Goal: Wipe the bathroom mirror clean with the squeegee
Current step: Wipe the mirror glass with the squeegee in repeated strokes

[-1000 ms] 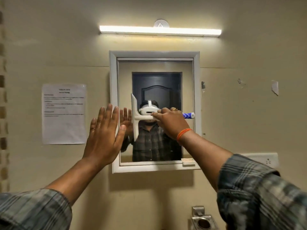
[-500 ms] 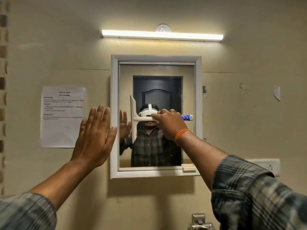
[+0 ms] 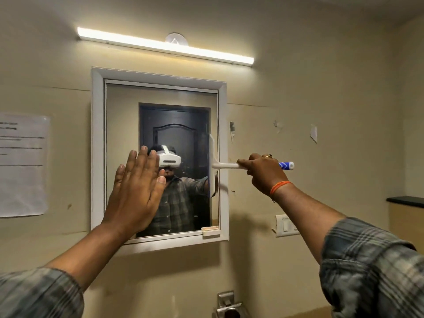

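Observation:
The white-framed mirror (image 3: 98, 157) hangs on the beige wall. A white squeegee (image 3: 214, 166) with a blue-tipped handle has its blade upright at the glass's right edge, against the frame. My right hand (image 3: 263, 174), with an orange band at the wrist, is shut on the handle, out to the right of the mirror. My left hand (image 3: 136, 191) is raised flat with fingers apart in front of the lower left part of the glass, holding nothing. Whether the palm touches the glass I cannot tell. Small specks show on the glass near its middle and bottom.
A tube light (image 3: 165, 45) glows above the mirror. A paper notice (image 3: 23, 166) is stuck on the wall at left. A switch plate (image 3: 286, 226) sits right of the mirror, a dark counter edge (image 3: 406, 200) at far right, and a metal fitting (image 3: 227, 304) below.
My right hand has drawn the squeegee from the left part of the glass across to its right edge. My left hand has moved from the wall and frame onto the mirror area.

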